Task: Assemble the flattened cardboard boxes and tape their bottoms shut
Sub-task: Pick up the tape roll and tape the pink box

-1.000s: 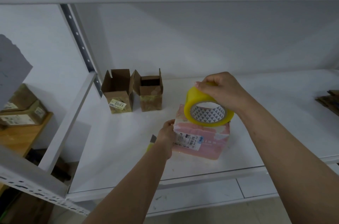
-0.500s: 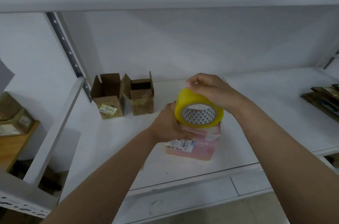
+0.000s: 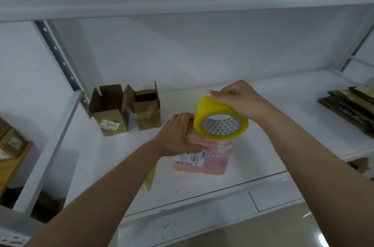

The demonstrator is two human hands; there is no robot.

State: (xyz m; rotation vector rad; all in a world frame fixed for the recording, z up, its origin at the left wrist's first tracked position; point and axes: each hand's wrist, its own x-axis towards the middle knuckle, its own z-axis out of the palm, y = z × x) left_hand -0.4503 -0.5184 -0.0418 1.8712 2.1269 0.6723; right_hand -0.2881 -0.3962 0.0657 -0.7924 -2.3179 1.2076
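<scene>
Your right hand (image 3: 240,101) grips the yellow tape roll (image 3: 219,119) from above, fingers curled over its rim, holding it just over the pink box (image 3: 210,157) on the white shelf (image 3: 273,151). Your left hand (image 3: 178,135) clamps the box's left top edge, thumb on the front, fingers over the top. Two open brown boxes (image 3: 125,109) stand at the back left, and flattened cardboard (image 3: 352,109) is stacked far right.

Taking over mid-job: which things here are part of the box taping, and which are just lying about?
In the job: pink box, tape roll, left hand, right hand, two open brown boxes, flat cardboard stack.
Lying about: boxes on wooden table.
</scene>
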